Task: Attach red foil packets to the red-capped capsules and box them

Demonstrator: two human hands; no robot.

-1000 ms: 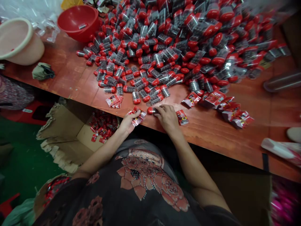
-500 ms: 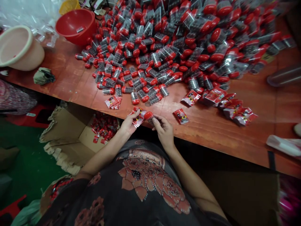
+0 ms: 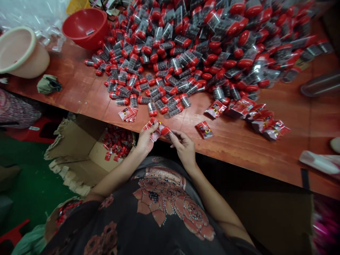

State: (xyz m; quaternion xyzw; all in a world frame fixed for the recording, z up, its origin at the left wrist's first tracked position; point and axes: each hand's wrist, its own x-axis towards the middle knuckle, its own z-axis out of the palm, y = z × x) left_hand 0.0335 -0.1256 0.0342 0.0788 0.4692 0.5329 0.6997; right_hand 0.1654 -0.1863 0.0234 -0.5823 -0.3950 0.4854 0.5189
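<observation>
**Red-capped tube against a red foil packet**

Our left hand grips a crumpled red foil packet, its print too small to read. Just beside it, our right hand pinches a clear red-capped tube at the worktop edge, a heap of tubes ahead.

A wooden tabletop with a red-orange finish is seen from above. A red plastic bowl and a cream plastic basin are placed near its far left end, with clear plastic bags heaped behind them and a yellow basket just beyond. A crumpled rag is left beside the basin. Below the edge, a torn cardboard box stands open on a green floor, and a red stool is partly seen. A clear cylinder and a white plastic bag are laid at the right.
</observation>
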